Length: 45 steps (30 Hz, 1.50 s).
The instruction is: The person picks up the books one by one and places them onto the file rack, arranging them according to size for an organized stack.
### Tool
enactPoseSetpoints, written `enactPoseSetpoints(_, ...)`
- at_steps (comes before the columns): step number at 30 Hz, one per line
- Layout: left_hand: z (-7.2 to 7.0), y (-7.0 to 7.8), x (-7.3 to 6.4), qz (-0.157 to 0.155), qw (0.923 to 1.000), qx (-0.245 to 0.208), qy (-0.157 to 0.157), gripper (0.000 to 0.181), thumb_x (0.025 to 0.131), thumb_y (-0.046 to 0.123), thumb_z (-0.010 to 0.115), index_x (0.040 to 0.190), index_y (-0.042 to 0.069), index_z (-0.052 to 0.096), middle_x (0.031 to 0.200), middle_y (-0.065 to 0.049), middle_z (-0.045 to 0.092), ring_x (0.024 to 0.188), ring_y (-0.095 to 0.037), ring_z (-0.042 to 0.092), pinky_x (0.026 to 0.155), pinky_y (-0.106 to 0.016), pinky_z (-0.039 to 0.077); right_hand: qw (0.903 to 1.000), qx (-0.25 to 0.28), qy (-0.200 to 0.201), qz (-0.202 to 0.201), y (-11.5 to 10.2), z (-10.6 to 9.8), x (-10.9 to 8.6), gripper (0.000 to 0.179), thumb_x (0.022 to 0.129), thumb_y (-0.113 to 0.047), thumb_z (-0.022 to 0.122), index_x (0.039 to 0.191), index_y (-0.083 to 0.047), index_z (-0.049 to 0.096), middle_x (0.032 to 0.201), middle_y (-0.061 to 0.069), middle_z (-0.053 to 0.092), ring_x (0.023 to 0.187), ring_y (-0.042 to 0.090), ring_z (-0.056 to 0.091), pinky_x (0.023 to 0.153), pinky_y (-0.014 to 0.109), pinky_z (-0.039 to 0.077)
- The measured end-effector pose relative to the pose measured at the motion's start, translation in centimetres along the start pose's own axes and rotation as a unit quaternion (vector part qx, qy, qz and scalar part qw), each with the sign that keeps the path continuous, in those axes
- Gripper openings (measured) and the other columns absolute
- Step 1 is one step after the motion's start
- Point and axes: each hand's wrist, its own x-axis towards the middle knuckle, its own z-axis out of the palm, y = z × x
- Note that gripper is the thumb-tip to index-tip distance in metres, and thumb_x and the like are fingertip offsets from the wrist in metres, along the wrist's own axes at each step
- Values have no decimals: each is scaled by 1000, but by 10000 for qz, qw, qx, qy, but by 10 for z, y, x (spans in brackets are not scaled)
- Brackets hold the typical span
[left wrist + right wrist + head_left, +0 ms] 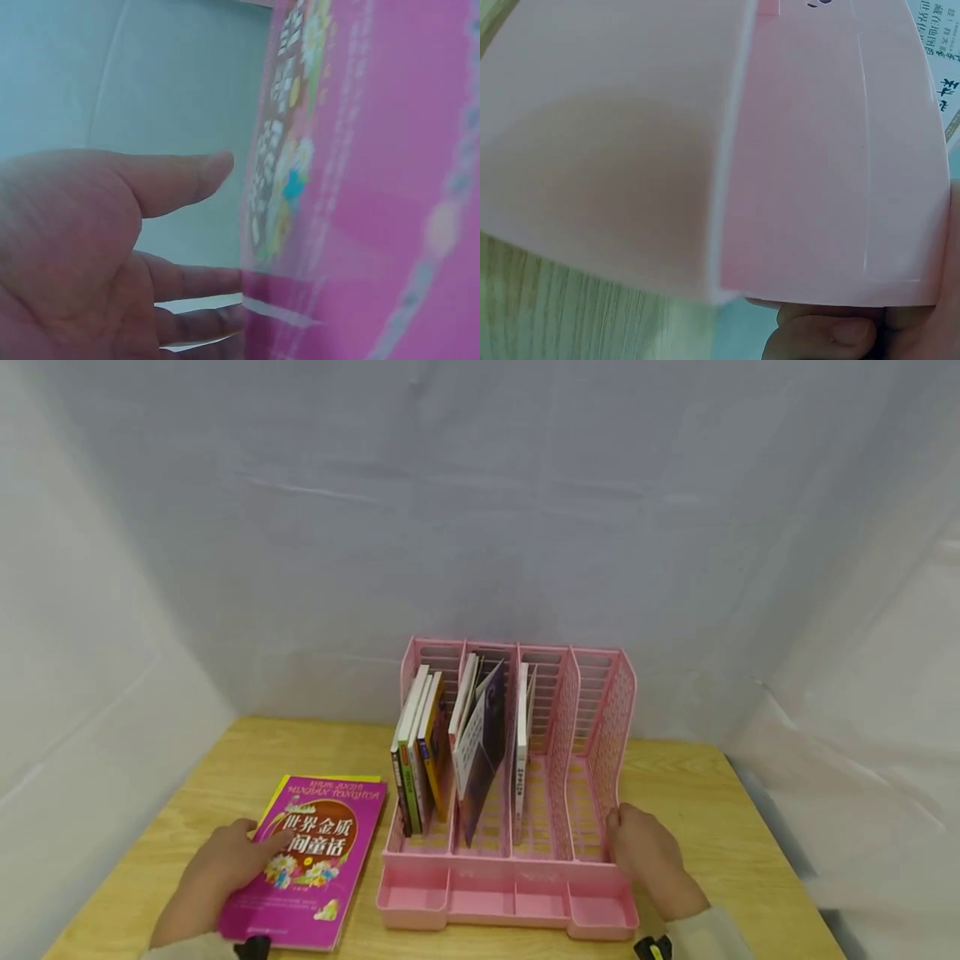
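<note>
A purple book with Chinese lettering and printed flowers lies on the table at the left, over something yellow that shows at its top edge. My left hand is at the book's left side. In the left wrist view, the thumb is stretched out apart from the cover and the straight fingers reach the book's edge. A pink book rack with upright dividers stands in the middle. My right hand grips its right side wall near the front, with curled fingers at the wall's edge.
Several books lean in the rack's leftmost compartment. The second holds books, one dark and slanted, and the third holds a white-spined book. Shallow trays run along the rack's front. White sheeting surrounds the wooden table.
</note>
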Motion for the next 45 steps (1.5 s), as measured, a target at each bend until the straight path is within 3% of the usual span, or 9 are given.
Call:
enactPoseSetpoints(4, 8, 0, 0, 84, 9997, 183, 130, 97, 95, 68, 56, 128, -22, 49, 107, -39, 55, 94, -47, 61, 78, -56, 55, 10000, -43, 8, 31, 0, -1, -1, 41, 111, -28, 30, 92, -8, 60, 69, 8, 52, 66, 23, 54, 58, 38, 46)
enactPoseSetpoints(10, 15, 4, -2, -274, 9991, 256, 204, 105, 86, 76, 64, 123, -22, 50, 99, -32, 52, 86, -42, 56, 63, -45, 54, 10000, -87, 29, -1, -2, -3, -2, 41, 111, -28, 31, 95, -6, 63, 73, 9, 57, 71, 25, 58, 62, 43, 51)
enactPoseSetpoints(18, 19, 5, -7, -601, 9964, -24, 593, 111, 81, 70, 75, 126, -26, 43, 108, -40, 43, 100, -56, 49, 78, -58, 51, 10000, 71, 9, 31, -4, -1, -3, 41, 111, -29, 31, 95, -7, 62, 70, 8, 53, 66, 23, 53, 57, 38, 45)
enactPoseSetpoints(21, 17, 9, -10, -458, 9945, -336, 879, 104, 81, 59, 81, 125, -26, 40, 111, -41, 40, 101, -56, 49, 80, -61, 49, 9999, 97, 33, 42, -4, -1, -3, 41, 111, -29, 31, 94, -7, 62, 72, 8, 55, 67, 23, 54, 58, 38, 45)
enactPoseSetpoints(26, 11, 20, -12, -247, 9883, -1281, 791, 87, 93, 43, 75, 129, -20, 28, 101, -37, 55, 83, -41, 63, 70, -53, 56, 9999, 139, -3, 96, -1, -2, -4, 42, 111, -29, 30, 96, -6, 62, 73, 8, 55, 68, 23, 54, 59, 37, 45)
enactPoseSetpoints(33, -7, 31, -15, 239, 9865, -1435, 748, 83, 105, 48, 57, 151, -15, 28, 126, -39, 57, 98, -43, 65, 81, -54, 57, 9995, 276, -70, 109, 1, -3, -3, 44, 111, -30, 27, 97, -6, 62, 69, 8, 49, 63, 22, 50, 56, 35, 42)
enactPoseSetpoints(36, -14, 36, -19, 257, 9748, -2021, 904, 75, 105, 49, 54, 147, -10, 36, 114, -28, 64, 83, -26, 68, 68, -43, 60, 9994, 307, -78, 106, 0, -2, -2, 45, 112, -30, 27, 97, -7, 62, 69, 7, 49, 63, 22, 49, 56, 34, 41)
enactPoseSetpoints(41, -18, 52, -25, 541, 9337, -3231, 1445, 68, 105, 43, 56, 153, 2, 30, 135, -25, 58, 88, -3, 66, 72, -28, 60, 9995, 282, -72, 138, -1, 0, -2, 44, 112, -30, 28, 96, -7, 61, 69, 7, 49, 63, 22, 49, 56, 35, 41)
enactPoseSetpoints(45, -7, 64, -25, 644, 9241, -3278, 1855, 71, 106, 37, 58, 161, 9, 22, 150, -26, 49, 116, -28, 67, 95, -44, 58, 9998, 186, -58, 92, -1, -1, -2, 44, 112, -30, 28, 98, -6, 62, 70, 7, 50, 66, 22, 51, 59, 35, 43)
